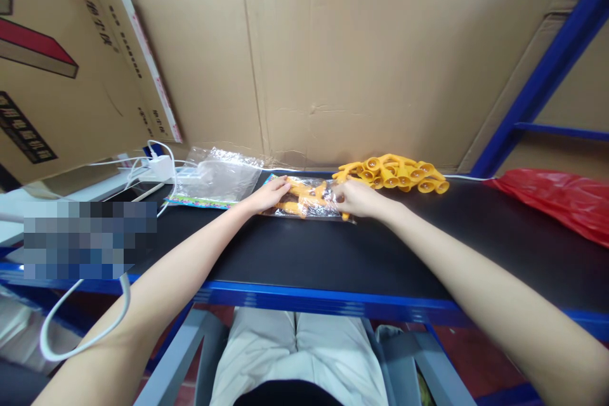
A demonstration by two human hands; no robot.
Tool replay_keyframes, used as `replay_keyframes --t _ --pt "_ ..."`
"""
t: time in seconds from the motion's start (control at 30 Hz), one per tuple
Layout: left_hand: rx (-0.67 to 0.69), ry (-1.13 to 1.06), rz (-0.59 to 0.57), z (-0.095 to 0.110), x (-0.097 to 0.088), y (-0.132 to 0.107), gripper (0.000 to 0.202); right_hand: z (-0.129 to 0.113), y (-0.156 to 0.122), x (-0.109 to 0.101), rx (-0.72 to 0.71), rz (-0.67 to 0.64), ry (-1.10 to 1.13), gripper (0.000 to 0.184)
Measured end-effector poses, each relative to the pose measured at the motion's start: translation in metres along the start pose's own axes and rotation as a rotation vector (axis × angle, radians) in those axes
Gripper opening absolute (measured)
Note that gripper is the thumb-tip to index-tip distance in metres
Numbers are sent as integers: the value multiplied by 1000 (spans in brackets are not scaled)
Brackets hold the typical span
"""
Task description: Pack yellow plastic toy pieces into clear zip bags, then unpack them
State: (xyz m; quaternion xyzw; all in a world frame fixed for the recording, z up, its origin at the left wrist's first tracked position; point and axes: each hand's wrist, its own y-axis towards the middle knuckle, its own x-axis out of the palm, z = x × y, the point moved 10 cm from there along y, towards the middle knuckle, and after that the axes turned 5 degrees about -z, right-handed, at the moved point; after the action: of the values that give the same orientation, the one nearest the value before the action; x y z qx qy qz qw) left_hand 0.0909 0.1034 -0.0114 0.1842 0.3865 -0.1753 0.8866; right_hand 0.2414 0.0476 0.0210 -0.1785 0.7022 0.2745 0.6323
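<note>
A clear plastic bag (314, 185) lies flat on the black tabletop, with yellow-orange plastic pieces (304, 200) inside it. My left hand (270, 195) is closed on the bag's left end, thumb and fingers on the film. At the opposite end my right hand (359, 198) is closed, its fingertips at the bag's edge and partly hidden. A bit of yellow shows below those fingers; whether they grip a piece or only the film is unclear. Just beyond my right hand sits a heap of yellow cup-ended plastic pieces (397, 172).
Left of my hands lie flat clear bags (221, 177) with a colourful strip. A white power strip and charger (162, 167) with cables stand further left. Red plastic (556, 200) lies at the right. Cardboard (361, 63) walls the back; a blue rail (304, 297) edges the table.
</note>
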Motion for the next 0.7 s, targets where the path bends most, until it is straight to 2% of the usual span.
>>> replay_keyframes --t 0.2,0.33,0.43,0.53,0.6,0.7 --pt "-23 -61 34 -2 -1 0 49 0 3 6 53 61 18 23" --pt "-10 -52 26 -4 1 0 46 -10 7 4 -81 154 223 19" --pt "-15 -26 15 -5 3 0 52 -10 8 1 -140 200 366 21" --pt "-10 -8 -8 -2 4 -2 57 -2 7 -6 -96 248 358 24" --pt "-3 2 -12 1 4 -3 56 7 4 -10 -16 258 277 25" --pt "-9 14 -18 3 4 -4 54 20 1 -9 126 198 152 25"
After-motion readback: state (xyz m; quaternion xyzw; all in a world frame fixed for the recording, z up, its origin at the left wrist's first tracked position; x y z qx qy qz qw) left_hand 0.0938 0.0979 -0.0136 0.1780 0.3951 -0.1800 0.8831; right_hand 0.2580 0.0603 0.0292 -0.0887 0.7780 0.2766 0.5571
